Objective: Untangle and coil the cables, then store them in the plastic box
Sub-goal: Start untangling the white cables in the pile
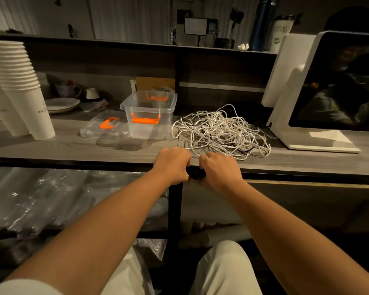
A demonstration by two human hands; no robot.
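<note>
A tangle of white cables [221,130], with a few dark strands in it, lies on the grey table right of centre. To its left stands the clear plastic box [149,114] with orange latches, open, and nothing shows inside it. The box's lid [103,128] lies flat to the left of the box. My left hand [172,165] and my right hand [219,169] sit close together at the table's front edge, just in front of the tangle. Both have curled fingers and hold a small dark bundle [195,173] between them. What the bundle is remains too dark to tell.
Stacked white paper cups [19,86] stand at the left. Plates [62,105] and small items sit behind them. A white screen on a stand [320,99] occupies the right side. A raised shelf [115,42] runs along the back. Plastic sheeting [51,199] lies under the table.
</note>
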